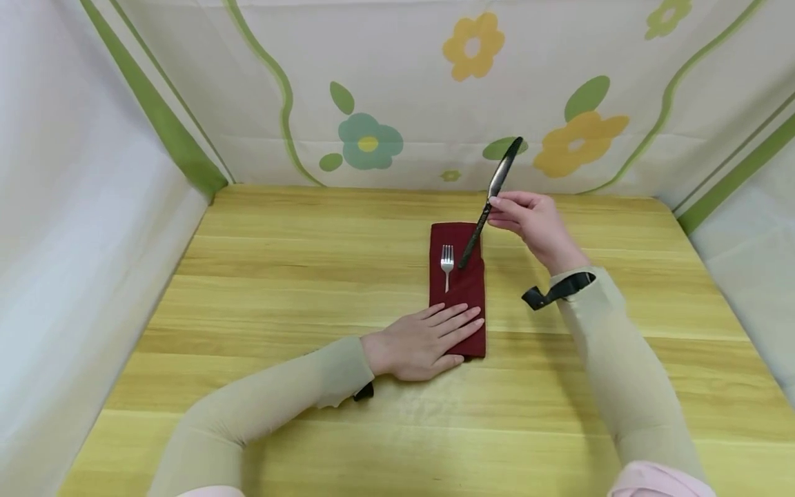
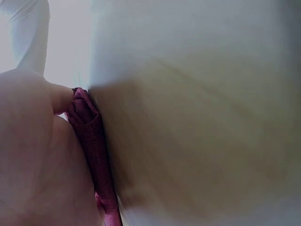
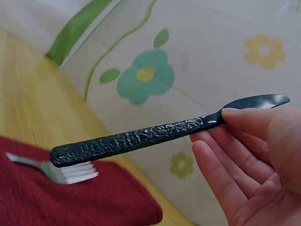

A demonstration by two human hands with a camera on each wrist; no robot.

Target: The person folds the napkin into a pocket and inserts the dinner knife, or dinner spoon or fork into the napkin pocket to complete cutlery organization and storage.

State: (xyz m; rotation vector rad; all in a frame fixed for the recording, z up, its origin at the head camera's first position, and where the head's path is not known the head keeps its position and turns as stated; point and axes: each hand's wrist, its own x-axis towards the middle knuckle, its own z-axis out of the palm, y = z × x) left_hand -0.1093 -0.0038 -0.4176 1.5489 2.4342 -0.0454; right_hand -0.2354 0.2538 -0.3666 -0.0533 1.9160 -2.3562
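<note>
A dark red folded napkin (image 1: 468,293) lies lengthwise on the wooden table. My left hand (image 1: 424,343) rests flat over its near end, fingers straight and slightly spread; the left wrist view shows the napkin's folded edge (image 2: 94,141) against the palm side. A silver fork (image 1: 447,259) stands out of the napkin with its tines upward, its lower handle hidden in the cloth. Above the far end, my right hand (image 1: 534,224) pinches a black knife (image 3: 127,143) between thumb and fingers near the blade. The knife is tilted, its textured handle pointing down toward the napkin beside the fork.
The light wooden table (image 1: 298,276) stretches to both sides. A white curtain (image 1: 428,103) with printed flowers hangs behind its far edge, and more white cloth (image 1: 81,207) encloses the left side. A black strap (image 1: 555,291) sits on my right wrist.
</note>
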